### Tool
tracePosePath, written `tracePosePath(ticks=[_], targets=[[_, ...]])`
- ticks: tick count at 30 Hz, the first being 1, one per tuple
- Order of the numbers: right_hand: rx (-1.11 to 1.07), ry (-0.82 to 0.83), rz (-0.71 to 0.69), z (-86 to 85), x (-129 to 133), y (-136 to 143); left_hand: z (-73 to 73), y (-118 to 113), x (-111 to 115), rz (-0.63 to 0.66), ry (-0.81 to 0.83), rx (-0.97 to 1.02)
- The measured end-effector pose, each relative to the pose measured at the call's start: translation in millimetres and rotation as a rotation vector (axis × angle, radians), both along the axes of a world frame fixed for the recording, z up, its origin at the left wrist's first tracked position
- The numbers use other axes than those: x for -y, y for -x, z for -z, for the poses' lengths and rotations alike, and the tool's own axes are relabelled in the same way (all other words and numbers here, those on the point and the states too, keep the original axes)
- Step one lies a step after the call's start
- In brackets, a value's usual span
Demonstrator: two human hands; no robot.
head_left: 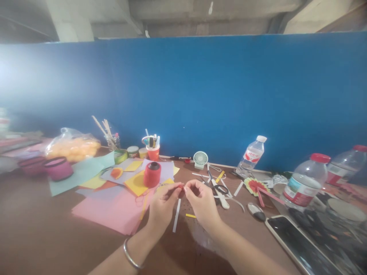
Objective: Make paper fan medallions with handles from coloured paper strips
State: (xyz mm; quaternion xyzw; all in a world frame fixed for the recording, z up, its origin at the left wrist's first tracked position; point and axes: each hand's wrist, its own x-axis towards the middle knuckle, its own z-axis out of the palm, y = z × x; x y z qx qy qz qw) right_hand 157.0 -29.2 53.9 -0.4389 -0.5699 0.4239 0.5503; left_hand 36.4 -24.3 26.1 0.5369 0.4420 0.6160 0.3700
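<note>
I've got both hands pinched on a small red piece, left hand and right hand fingertip to fingertip above the worktop, white strip hanging below

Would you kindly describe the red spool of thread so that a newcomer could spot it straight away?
Start at the blue wall and come down to the sheets of coloured paper on the brown table. The red spool of thread stands upright on a yellow sheet, just beyond the left hand. It is the only solid red cylinder there.
</note>
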Motion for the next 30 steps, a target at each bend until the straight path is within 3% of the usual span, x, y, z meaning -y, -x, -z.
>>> tracePosePath(ticks=[10,16,20,23,26,30], targets=[[-0.331,0.049,-0.046,1.1,0,3,-0.5,2,-9,-0.104,0.116,0.208],[-0.611,0.069,-0.123,5.1,0,4,2.8,5,-17,-0.134,0.061,0.331],[-0.703,0.109,-0.072,11.5,-11,-3,3.5,7,-20,-0.153,0.038,0.36],[-0.423,0.039,0.055,15.8,-23,-15,1.7,7,-19,-0.16,0.031,0.314],[0.171,-0.111,0.179,18.3,-34,-30,1.0,7,-15,-0.146,0.05,0.266],[0.84,-0.314,0.184,20.9,-39,-38,2.9,5,-12,-0.126,0.085,0.265]])
